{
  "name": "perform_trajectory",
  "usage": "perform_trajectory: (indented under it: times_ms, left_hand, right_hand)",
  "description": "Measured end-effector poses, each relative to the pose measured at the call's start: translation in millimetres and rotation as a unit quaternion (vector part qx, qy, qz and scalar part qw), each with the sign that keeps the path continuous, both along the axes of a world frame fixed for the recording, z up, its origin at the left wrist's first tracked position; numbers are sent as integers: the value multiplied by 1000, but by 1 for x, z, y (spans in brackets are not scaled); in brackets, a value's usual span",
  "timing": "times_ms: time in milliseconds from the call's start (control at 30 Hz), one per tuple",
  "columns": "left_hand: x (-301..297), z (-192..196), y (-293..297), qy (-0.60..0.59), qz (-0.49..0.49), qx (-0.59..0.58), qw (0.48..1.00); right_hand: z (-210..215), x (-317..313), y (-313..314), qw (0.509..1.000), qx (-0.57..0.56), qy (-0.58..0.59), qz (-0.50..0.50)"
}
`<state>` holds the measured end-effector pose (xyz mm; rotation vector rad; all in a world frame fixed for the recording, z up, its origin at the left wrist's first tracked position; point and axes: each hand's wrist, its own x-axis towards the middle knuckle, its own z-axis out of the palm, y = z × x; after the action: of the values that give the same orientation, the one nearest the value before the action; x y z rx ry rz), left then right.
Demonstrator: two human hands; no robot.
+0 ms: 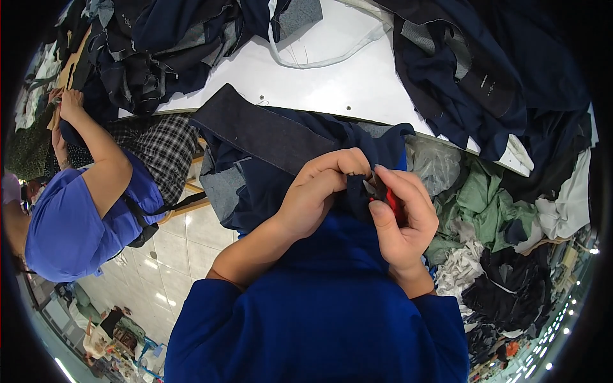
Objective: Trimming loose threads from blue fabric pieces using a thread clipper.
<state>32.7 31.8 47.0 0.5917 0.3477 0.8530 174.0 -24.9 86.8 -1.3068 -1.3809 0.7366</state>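
Dark navy fabric is pinched between the fingers of my left hand, with a folded edge held up. My right hand is closed around small red-handled thread snips. Their metal blades are at the fabric edge, close to my left fingertips, and partly hidden by my fingers. The rest of the navy garment drapes over my lap, with a wide, darker band stretching toward the table and a grey-blue patch on its left side.
Ahead is a white table with piles of navy garments on the left and more dark garments on the right. Green cloth, clear plastic and scraps lie to my right. A co-worker in purple sits at left.
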Motion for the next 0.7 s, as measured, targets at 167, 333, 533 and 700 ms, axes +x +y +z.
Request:
perform_trajectory:
  times_ms: [167, 333, 533, 700]
  left_hand:
    - [-5, 2, 4, -6, 1, 1, 1000]
    - [-5, 7, 3, 14, 6, -3, 1000]
    - [-5, 5, 4, -51, -62, -25, 996]
    - [-3, 2, 3, -45, -73, -34, 996]
  right_hand:
    - [9, 6, 1, 999, -10, -41, 19]
    - [11, 7, 0, 999, -13, -40, 25]
    - [9, 11, 1, 998, 14, -53, 26]
    - [13, 12, 1, 997, 9, -72, 32]
